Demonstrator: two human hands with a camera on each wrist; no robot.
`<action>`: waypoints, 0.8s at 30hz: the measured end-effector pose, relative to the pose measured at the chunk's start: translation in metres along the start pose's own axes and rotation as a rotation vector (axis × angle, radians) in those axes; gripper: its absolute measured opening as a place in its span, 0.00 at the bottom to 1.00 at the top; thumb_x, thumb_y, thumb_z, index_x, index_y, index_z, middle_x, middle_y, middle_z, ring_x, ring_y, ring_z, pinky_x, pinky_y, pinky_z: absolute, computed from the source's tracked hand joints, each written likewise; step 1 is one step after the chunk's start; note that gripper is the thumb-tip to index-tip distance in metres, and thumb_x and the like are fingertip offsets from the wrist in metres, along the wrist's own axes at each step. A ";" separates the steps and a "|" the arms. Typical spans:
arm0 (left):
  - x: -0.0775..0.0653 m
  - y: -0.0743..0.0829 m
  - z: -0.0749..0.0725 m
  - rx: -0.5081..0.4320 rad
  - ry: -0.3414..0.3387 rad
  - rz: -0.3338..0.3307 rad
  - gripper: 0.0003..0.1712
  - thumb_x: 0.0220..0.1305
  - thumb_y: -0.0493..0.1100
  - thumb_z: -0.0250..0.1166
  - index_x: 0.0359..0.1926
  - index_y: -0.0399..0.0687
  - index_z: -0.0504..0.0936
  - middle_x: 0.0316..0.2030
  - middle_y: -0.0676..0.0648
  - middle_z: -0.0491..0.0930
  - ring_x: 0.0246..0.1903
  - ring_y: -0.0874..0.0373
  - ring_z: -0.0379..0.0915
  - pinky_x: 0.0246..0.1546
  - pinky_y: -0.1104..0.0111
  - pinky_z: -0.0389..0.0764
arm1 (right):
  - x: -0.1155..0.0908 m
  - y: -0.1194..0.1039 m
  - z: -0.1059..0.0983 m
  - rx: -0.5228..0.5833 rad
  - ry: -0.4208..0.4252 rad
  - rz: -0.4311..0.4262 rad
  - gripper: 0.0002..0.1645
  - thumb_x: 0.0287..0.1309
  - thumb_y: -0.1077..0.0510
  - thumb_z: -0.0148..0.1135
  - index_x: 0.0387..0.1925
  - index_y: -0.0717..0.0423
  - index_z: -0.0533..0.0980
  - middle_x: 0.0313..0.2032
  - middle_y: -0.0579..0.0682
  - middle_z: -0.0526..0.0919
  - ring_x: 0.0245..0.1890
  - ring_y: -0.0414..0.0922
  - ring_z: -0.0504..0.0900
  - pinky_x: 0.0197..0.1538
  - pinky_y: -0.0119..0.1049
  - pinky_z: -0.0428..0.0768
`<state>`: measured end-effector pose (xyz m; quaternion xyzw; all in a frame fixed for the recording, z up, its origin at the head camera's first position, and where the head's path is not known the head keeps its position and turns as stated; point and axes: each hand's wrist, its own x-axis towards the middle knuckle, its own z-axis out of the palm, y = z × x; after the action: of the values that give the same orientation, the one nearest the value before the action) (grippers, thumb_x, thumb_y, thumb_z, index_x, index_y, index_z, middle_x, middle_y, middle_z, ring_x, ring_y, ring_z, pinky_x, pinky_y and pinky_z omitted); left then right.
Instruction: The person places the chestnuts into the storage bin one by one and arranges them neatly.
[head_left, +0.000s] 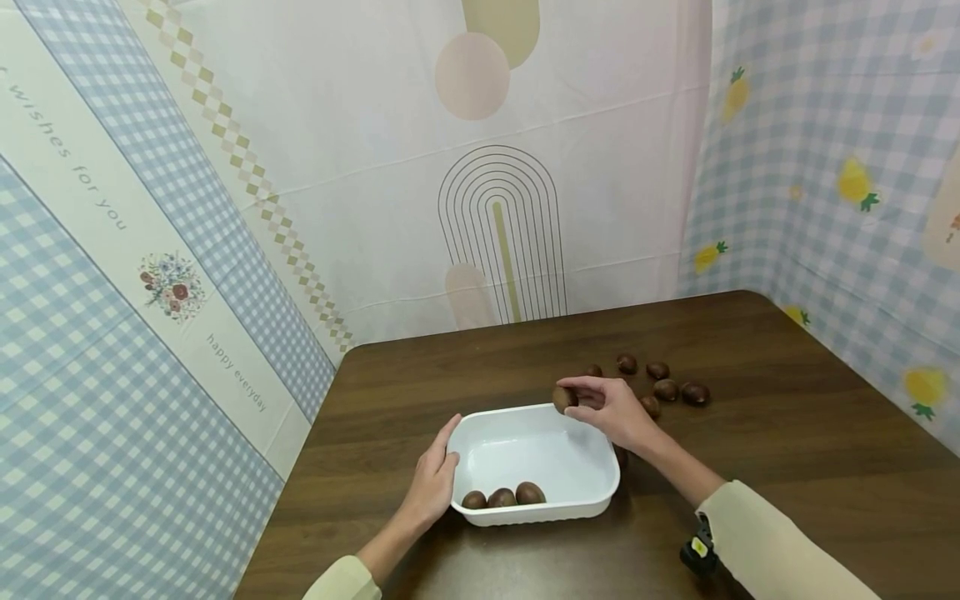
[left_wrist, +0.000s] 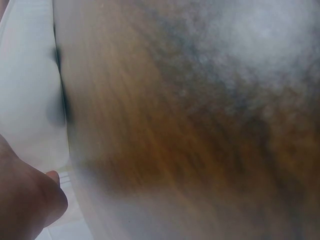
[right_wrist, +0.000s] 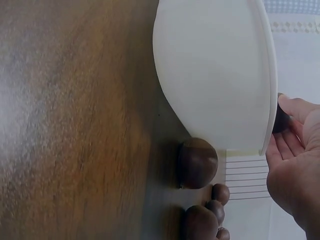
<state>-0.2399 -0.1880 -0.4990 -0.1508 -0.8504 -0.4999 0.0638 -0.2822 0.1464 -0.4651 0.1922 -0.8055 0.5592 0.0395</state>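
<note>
A white rectangular baking dish stands on the table. Three brown chestnuts sit in a row along its near side. My left hand holds the dish's left end, thumb at the rim and fingers along the outside. Above the far right part of the rim, my right hand pinches another chestnut between thumb and fingers. In the right wrist view that chestnut shows dark beside the rim, partly covered by the fingers. The left wrist view shows only part of the left hand and the dish's outer wall.
Several loose chestnuts lie on the brown wooden table beyond and right of the dish. One chestnut lies close to the dish's right end, mostly hidden by the right arm in the head view. Patterned cloth hangs around the table.
</note>
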 end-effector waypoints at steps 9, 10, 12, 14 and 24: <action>0.000 -0.001 0.000 0.012 0.000 -0.007 0.34 0.75 0.27 0.47 0.80 0.40 0.65 0.77 0.38 0.66 0.74 0.39 0.64 0.72 0.43 0.65 | -0.003 -0.006 0.008 0.000 -0.052 0.011 0.26 0.65 0.64 0.72 0.64 0.62 0.81 0.62 0.61 0.83 0.63 0.59 0.82 0.61 0.44 0.82; 0.000 -0.001 0.000 0.012 0.000 -0.008 0.34 0.75 0.27 0.47 0.80 0.39 0.65 0.77 0.38 0.66 0.74 0.39 0.64 0.72 0.43 0.65 | -0.003 -0.006 0.009 -0.004 -0.057 0.013 0.26 0.65 0.64 0.73 0.64 0.62 0.81 0.62 0.60 0.84 0.63 0.59 0.82 0.61 0.43 0.82; 0.000 -0.001 0.000 0.013 0.000 -0.010 0.34 0.75 0.27 0.47 0.80 0.40 0.65 0.77 0.37 0.67 0.74 0.39 0.65 0.71 0.42 0.66 | -0.004 -0.007 0.010 -0.007 -0.071 0.015 0.26 0.64 0.64 0.73 0.63 0.62 0.82 0.61 0.60 0.84 0.63 0.59 0.82 0.60 0.43 0.83; 0.000 -0.002 0.000 0.016 -0.001 -0.014 0.34 0.75 0.27 0.47 0.80 0.40 0.65 0.77 0.37 0.67 0.73 0.38 0.65 0.71 0.42 0.66 | -0.005 -0.007 0.011 -0.007 -0.085 0.012 0.25 0.64 0.65 0.74 0.62 0.62 0.82 0.61 0.60 0.84 0.62 0.59 0.83 0.59 0.42 0.84; 0.000 -0.002 0.000 0.024 -0.004 -0.010 0.34 0.75 0.28 0.46 0.80 0.42 0.65 0.76 0.37 0.67 0.73 0.38 0.66 0.70 0.42 0.68 | -0.003 -0.009 0.013 -0.041 -0.210 -0.046 0.25 0.61 0.62 0.77 0.59 0.63 0.84 0.58 0.60 0.86 0.59 0.58 0.85 0.58 0.44 0.84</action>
<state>-0.2407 -0.1885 -0.5010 -0.1467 -0.8573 -0.4896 0.0614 -0.2748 0.1328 -0.4629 0.2677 -0.8118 0.5183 -0.0284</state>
